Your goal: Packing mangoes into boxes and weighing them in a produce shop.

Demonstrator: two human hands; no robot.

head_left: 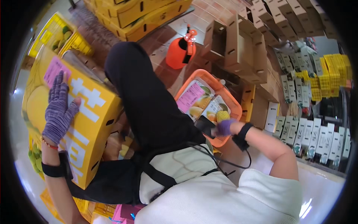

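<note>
In a purple-grey knitted glove, my left hand (60, 108) lies flat with fingers stretched on a large yellow carton (97, 112) printed with white lettering. Its fingertips reach a pink label (56, 71) on that carton, which leans against my leg. On the other side, my right hand (224, 127), in a purple glove, is down at the orange plastic basket (235, 100). Its fingers are closed at the edge of a black flat rectangular object (204, 125), partly hidden by the hand. Beside it are a yellow foam net (223, 115) and fruit-printed sheets (203, 98), one with a pink label.
Yellow cartons (143, 28) are stacked ahead, near an orange sprayer bottle (181, 50) on the tiled floor. Open brown cartons (244, 48) stand at the right. At the left, a yellow crate (80, 43) holds green fruit. A black cable (235, 164) hangs by my right wrist.
</note>
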